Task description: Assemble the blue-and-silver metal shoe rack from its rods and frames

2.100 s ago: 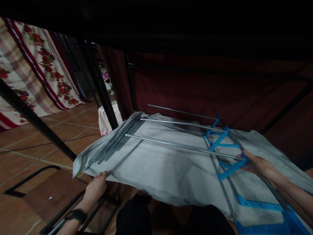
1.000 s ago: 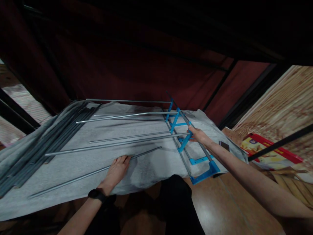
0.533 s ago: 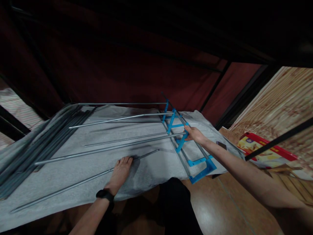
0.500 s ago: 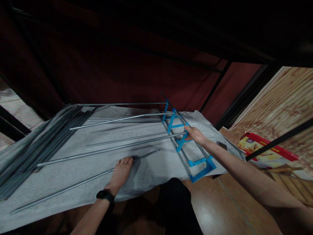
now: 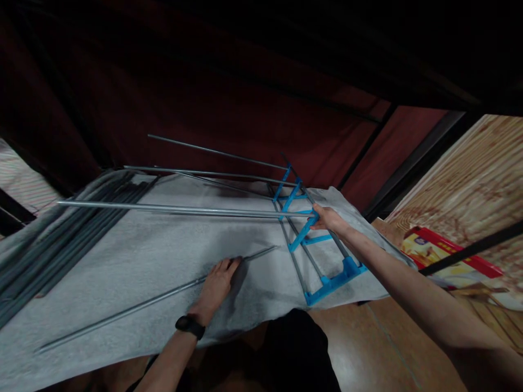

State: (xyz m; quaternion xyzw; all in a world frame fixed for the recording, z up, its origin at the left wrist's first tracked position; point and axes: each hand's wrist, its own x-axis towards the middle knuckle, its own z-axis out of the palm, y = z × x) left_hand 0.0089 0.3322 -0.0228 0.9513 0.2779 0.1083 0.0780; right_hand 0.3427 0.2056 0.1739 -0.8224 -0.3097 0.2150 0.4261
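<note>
My left hand, a dark watch at its wrist, is closed over a loose grey metal tube near the front of the grey cloth. One end of that tube points toward a frame of grey tubes and blue plastic connectors. My right hand grips the frame at a blue plastic connector, its thumb and fingers around the upper part. From the connectors several long tubes reach out to the left above the cloth. At the near end, a blue end piece joins the frame's rails.
A bundle of grey tubes lies on the left of the cloth-covered surface. Dark red fabric hangs behind, with black posts. On the right, a red and yellow box sits by a wood-patterned panel.
The frame has tilted, so its long tubes have swung upward at their left ends. My left hand and its tube have shifted slightly right. My right hand keeps its grip.
</note>
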